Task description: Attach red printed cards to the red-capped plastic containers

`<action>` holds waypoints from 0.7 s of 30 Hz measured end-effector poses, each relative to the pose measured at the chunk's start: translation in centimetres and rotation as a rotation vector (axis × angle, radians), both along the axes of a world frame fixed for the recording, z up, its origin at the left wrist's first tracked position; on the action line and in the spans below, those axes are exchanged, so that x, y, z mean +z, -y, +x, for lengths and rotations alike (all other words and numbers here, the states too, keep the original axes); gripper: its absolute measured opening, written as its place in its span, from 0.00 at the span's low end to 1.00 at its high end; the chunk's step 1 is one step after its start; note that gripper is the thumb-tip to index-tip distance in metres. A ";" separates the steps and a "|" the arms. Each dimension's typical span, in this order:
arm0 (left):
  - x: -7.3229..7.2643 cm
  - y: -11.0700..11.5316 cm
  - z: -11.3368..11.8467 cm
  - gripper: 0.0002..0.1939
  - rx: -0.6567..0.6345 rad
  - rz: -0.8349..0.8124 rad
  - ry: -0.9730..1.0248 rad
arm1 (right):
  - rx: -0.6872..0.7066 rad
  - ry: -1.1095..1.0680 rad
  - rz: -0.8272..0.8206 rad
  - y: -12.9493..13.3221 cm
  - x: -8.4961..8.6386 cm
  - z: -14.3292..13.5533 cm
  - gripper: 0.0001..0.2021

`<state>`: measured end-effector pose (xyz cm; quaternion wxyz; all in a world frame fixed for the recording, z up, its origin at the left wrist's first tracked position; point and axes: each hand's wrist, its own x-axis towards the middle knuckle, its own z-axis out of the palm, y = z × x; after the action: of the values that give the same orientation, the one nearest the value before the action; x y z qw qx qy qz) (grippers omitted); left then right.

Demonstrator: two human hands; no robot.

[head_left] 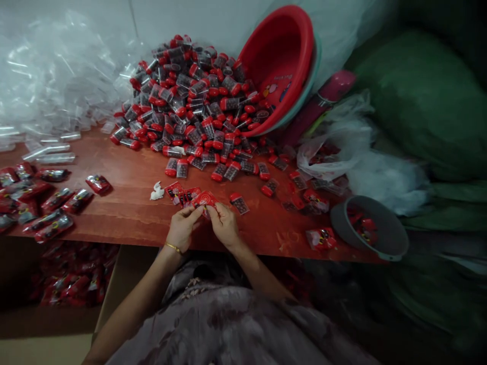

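My left hand [181,229] and my right hand [223,223] meet at the front of the red-brown table [133,203]. Both pinch a small red printed packet [206,198] between thumbs and fingertips. More red printed cards [182,194] lie fanned just behind my left hand, beside a crumpled white scrap [157,191]. Right of my right hand lies a clear pouch with a red top [239,203]. A large heap of red-capped clear containers [198,96] rises behind my hands.
Clear plastic sleeves [57,76] pile at the back left, finished-looking red packets [53,203] at the left. A red basin [300,30] leans at the back. A grey bowl [395,238] stands at the right edge. An open box [110,289] with red packets sits below.
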<state>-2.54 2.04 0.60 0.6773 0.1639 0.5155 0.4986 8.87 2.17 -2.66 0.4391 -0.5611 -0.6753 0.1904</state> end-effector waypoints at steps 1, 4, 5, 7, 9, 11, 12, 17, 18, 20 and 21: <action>0.0 -0.2 -0.1 0.21 0.010 0.003 0.009 | 0.012 0.001 0.003 0.0 0.1 0.2 0.15; 0.0 -1.0 -0.6 0.20 0.027 -0.008 0.043 | -0.022 0.098 0.028 0.1 0.4 2.0 0.14; 0.0 -1.2 -0.8 0.20 0.022 -0.024 0.057 | -0.070 0.184 0.030 0.2 0.4 2.9 0.15; 0.1 -1.4 -1.0 0.21 0.001 -0.063 0.086 | -0.205 0.411 -0.005 0.4 0.1 5.0 0.20; 0.3 -1.5 -1.0 0.22 -0.021 -0.091 0.110 | -0.293 0.589 -0.084 0.6 -0.7 7.0 0.24; 0.5 -1.3 -0.7 0.23 -0.041 -0.103 0.127 | -0.295 0.676 -0.127 0.8 -1.6 8.2 0.20; 0.6 -1.2 -0.6 0.24 -0.054 -0.105 0.132 | -0.277 0.682 -0.125 0.8 -2.0 8.6 0.18; 1.0 -0.8 -0.2 0.24 -0.090 -0.101 0.119 | -0.185 0.381 -0.082 1.7 -1.9 8.6 0.16; 1.0 -0.8 -0.3 0.24 -0.081 -0.095 0.108 | -0.148 0.270 -0.109 2.1 -1.4 8.4 0.16; 0.9 -0.7 -0.4 0.23 -0.054 -0.075 0.083 | -0.046 0.051 -0.206 3.4 -0.2 7.9 0.15; 0.9 -0.6 -0.5 0.22 -0.046 -0.059 0.067 | 0.008 -0.038 -0.257 4.1 0.4 7.6 0.15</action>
<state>-3.04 2.62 1.47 0.7102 0.1388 0.5031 0.4725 16.47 -1.90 -2.24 0.3755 -0.6065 -0.6391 0.2874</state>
